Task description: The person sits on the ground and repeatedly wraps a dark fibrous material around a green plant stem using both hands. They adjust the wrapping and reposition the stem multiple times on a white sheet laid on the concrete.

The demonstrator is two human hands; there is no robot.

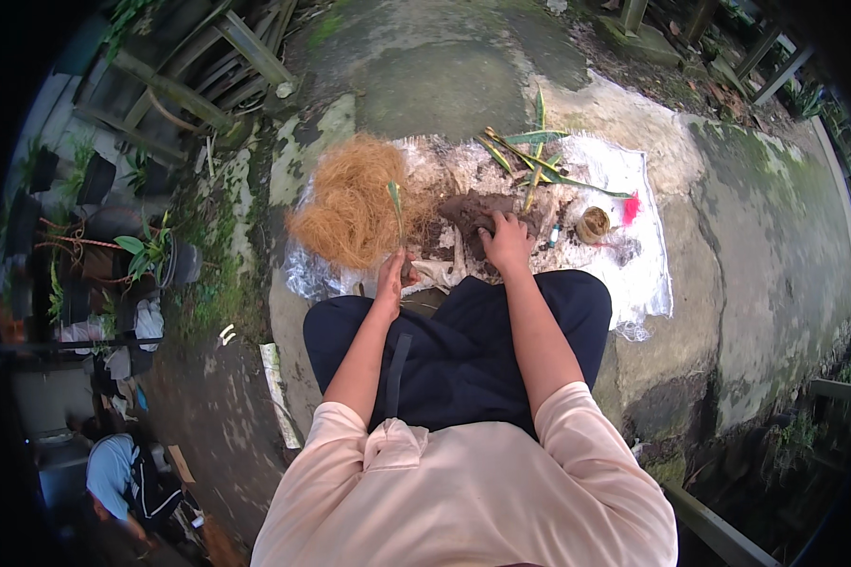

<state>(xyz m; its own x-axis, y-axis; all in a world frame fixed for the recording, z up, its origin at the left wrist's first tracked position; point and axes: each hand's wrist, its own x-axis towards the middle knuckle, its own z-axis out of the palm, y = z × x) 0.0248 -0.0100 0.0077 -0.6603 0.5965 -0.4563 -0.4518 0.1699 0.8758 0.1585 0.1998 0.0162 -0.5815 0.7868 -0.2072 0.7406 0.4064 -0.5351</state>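
My left hand (390, 282) is closed around the base of a small cutting, with a dark lump of soil (408, 272) showing at the fingers. The cutting's green-and-yellow leaf (395, 197) stands up from it, beside a big fluffy heap of brown fibre (350, 203). On a mound of dark, moist soil (463, 213) rests my right hand (507, 242), its fingers bent into the soil. Both the mound and the fibre lie on a soiled white woven sheet (648, 274) in front of my knees.
Long variegated leaves (539, 156) lie behind the soil. To the right are an open round container (593, 225), a small white-and-teal item (553, 234) and a pink-red bundle (631, 209). Potted plants (178, 257) stand left; another person (113, 477) bends at lower left.
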